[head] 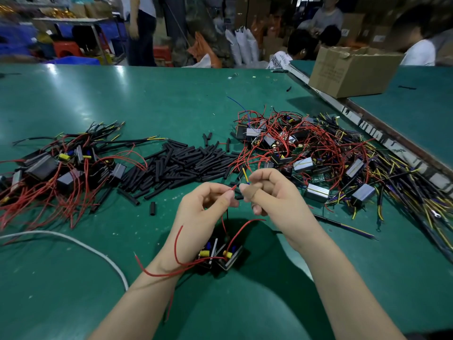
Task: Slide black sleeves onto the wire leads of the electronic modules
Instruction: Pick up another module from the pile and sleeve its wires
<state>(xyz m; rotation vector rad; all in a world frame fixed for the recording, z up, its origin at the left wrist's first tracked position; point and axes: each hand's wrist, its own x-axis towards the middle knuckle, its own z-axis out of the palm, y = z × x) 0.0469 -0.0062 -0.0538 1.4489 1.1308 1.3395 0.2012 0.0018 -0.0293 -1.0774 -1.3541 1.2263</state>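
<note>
Above the near middle of the green table (171, 99), my left hand (206, 207) pinches the tip of a red wire lead (231, 188). My right hand (269, 192) pinches yellow and blue leads (245, 175) just beside it. Two electronic modules (218, 253) with yellow capacitors hang or rest below my hands, their red leads looping over my left wrist. A heap of black sleeves (179, 163) lies just beyond my hands. I cannot tell whether a sleeve is in my fingers.
A pile of modules with black sleeved leads (63, 163) lies at the left, a larger pile with red and yellow wires (331, 153) at the right. A white cable (73, 241) curves at near left. A cardboard box (353, 69) stands far right; people sit behind.
</note>
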